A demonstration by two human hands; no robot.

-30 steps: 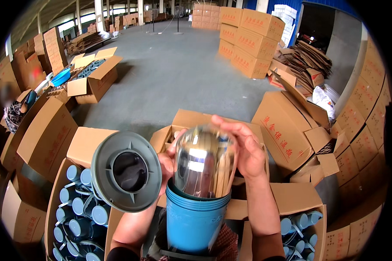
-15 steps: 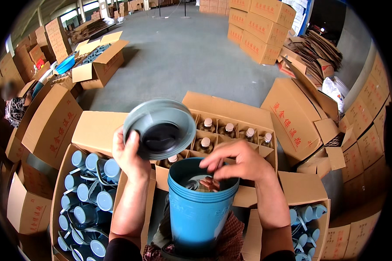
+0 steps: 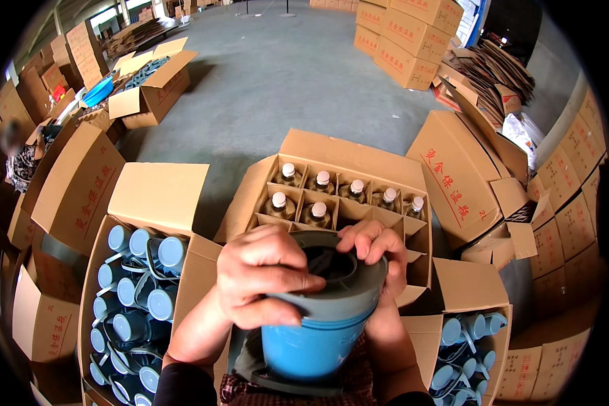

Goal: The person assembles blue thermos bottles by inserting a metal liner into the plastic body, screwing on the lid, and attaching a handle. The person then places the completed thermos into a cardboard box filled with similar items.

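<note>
A blue cylindrical container (image 3: 311,345) stands upright close to my body, between my forearms. A grey round lid (image 3: 338,287) with a dark recessed middle sits on its top. My left hand (image 3: 264,274) clasps the lid's near left side, fingers curled over the rim. My right hand (image 3: 379,247) presses on the lid's far right edge. The shiny inner bottle is hidden inside the container. Just beyond my hands an open carton (image 3: 358,196) with dividers holds several bottles with white caps.
An open carton (image 3: 139,291) of blue containers with grey handles stands at my left, another (image 3: 467,338) at my lower right. Folded and stacked cardboard boxes (image 3: 413,47) ring a bare grey concrete floor (image 3: 271,88). A person (image 3: 20,159) sits at the far left.
The shiny bottle went down into the blue container. My left hand brought the grey lid over from the left and set it on top; both hands now hold it there.
</note>
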